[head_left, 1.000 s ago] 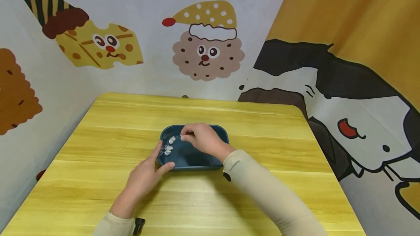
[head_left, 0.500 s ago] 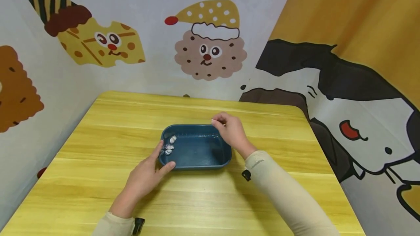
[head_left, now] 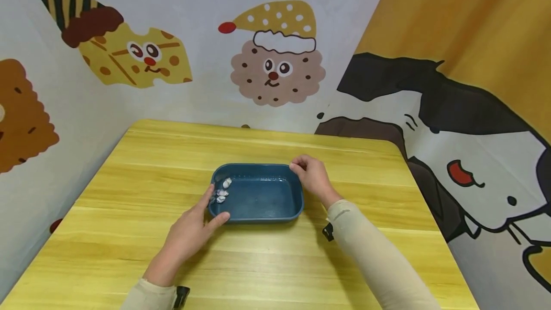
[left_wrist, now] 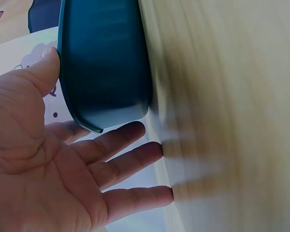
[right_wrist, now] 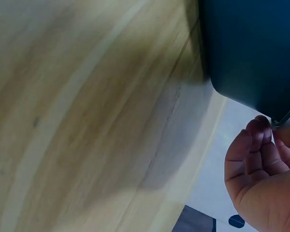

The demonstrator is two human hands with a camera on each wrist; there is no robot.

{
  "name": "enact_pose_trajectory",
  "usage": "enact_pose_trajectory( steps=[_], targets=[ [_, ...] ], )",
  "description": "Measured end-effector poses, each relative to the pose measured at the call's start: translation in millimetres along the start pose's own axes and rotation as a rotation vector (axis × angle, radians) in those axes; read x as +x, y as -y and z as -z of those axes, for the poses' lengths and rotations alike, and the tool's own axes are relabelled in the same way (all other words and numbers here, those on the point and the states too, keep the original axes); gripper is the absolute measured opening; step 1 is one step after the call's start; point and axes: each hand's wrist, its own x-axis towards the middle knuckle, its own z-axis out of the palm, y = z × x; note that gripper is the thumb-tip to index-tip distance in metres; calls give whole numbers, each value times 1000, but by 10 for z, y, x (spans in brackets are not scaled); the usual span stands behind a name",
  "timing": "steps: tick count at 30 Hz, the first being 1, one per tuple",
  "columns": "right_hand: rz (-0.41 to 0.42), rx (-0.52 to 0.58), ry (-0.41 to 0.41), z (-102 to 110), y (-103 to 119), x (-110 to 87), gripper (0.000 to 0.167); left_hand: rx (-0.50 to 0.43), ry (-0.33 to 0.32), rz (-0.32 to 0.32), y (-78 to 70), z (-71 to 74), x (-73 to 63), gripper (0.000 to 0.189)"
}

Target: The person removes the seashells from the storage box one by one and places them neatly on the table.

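A yellow table (head_left: 267,262) with a blue tray (head_left: 258,200) on top.
The tray sits between the two hands. The left hand (head_left: 189,231) keeps its fingers straight and spread by the near left corner, thumb touching the rim. The right hand (head_left: 313,176) has bent fingers that pinch the rim at the far right corner. Little white lumps (head_left: 222,193) lie inside, near the left fingertips.

The right hand (head_left: 316,177) is no longer over the inside of the blue tray (head_left: 258,220); it passes the far rim and is now at the tray's far right corner. The tray's inner right half, which it covered a second ago, now shows.
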Motion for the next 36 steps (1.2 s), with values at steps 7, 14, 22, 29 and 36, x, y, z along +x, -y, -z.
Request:
enact_pose_trajectory(
  steps=[7,14,22,29,36],
  targets=[
    [-37,15,2,-36,-75,41,18,5,-4,6,-13,1,5,94],
    [-59,62,17,-38,-149,67,19,7,-3,28,-10,-10,3,94],
    [-26,-26,24,-59,-330,84,10,29,-19,15,-5,-5,14,94],
    [20,-111,99,-68,-386,126,8,38,-33,1,10,-16,24,93],
    [13,-144,141,-85,-422,111,9,-2,-2,13,4,-41,28,94]
  ],
)
